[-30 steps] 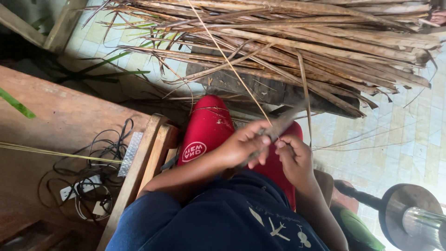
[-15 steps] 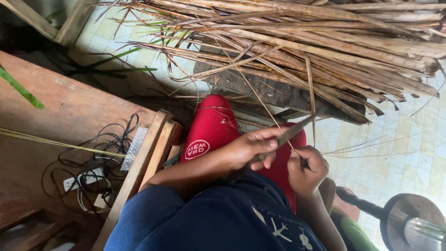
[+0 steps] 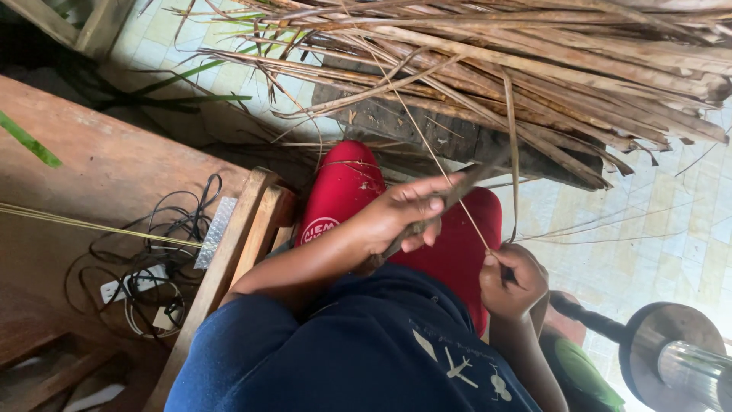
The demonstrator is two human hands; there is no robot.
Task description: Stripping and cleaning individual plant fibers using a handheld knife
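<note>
Left hand (image 3: 400, 217) gripping knife (image 3: 450, 200) | right hand (image 3: 512, 278) pinching leaf rib (image 3: 427, 145)

Round white label with red edge (image 3: 319, 230) on the red stool (image 3: 347, 183), beside the person's forearm

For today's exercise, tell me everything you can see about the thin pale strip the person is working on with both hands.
The thin strip is a long, straw-coloured sliver, seemingly dried leaf rib. It runs slantwise from the pile of dry fronds down to the right hand, which pinches its lower end. The left hand holds a knife with its blade against it. It looks taut and nearly straight, above a red stool.
</note>
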